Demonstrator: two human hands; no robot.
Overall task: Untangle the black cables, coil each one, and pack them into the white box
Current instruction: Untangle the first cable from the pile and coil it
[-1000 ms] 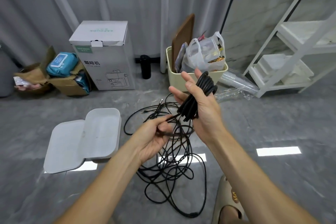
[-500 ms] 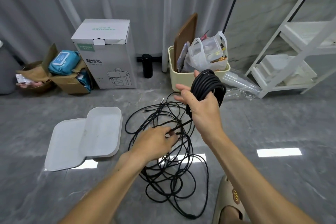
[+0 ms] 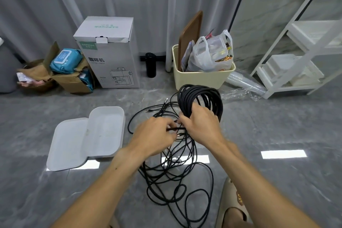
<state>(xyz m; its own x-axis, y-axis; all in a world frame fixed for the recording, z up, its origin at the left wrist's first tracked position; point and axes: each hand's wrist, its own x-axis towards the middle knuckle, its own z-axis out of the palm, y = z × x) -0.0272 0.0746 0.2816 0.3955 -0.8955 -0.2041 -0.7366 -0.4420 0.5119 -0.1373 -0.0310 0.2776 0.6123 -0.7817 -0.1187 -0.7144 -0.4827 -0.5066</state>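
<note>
White box (image 3: 103, 131) lies open on the floor at left, so we should keep our left hand (image 3: 155, 138) pinching the loose cable end and wind it round the coil (image 3: 200, 99) our right hand (image 3: 200, 126) grips. Matte black tangled cables (image 3: 175, 174) sprawl below, between our arms.

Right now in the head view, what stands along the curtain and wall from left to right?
Brown carton of blue packs → tall white coffee-machine box → black bottle → cream bin → stacked clear cups → white shelf unit.
</note>
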